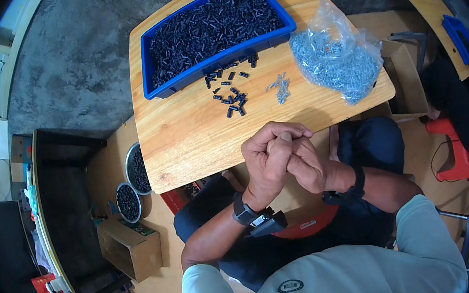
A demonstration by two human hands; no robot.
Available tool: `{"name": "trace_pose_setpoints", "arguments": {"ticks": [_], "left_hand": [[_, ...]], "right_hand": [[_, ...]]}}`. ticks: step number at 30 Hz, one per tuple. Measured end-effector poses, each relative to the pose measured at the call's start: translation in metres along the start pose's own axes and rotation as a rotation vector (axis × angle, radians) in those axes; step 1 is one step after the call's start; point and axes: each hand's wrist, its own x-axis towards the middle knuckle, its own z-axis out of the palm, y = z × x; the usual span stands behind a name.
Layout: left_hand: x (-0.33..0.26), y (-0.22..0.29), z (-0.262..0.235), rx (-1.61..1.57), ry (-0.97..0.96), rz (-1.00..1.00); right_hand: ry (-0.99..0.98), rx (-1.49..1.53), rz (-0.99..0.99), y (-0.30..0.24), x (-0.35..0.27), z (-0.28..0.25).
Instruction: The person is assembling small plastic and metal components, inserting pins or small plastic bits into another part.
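My left hand (266,160) and my right hand (309,166) are pressed together just off the near edge of the wooden table (187,134). The fingers of both are curled closed, and whatever may be between them is hidden. Beyond them on the tabletop lie several loose small black plastic pieces (235,100). A small heap of silvery metal pieces, perhaps screws, (282,90) is to the right of these. At the back, a blue tray (218,55) is full of similar black pieces. A clear plastic bag (341,65) of the silvery pieces sits at the table's right.
Two metal bowls of black pieces (128,202) stand on the floor at left, near a cardboard box (143,255) and a dark shelf frame (75,222). Another open carton (403,78) is right of the table. Farther right, a person sits on a red stool (452,150).
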Motion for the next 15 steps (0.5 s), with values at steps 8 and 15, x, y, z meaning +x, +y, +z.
{"name": "trace_pose_setpoints", "arguments": {"ticks": [8,15], "left_hand": [[0.003,0.000,0.000,-0.069,0.009,0.114],[0.006,0.004,0.002,-0.019,0.032,0.049]], "right_hand": [[0.014,0.109,0.107,-0.007,0.001,0.004],[-0.018,0.218,0.199,-0.027,0.022,-0.010]]}}
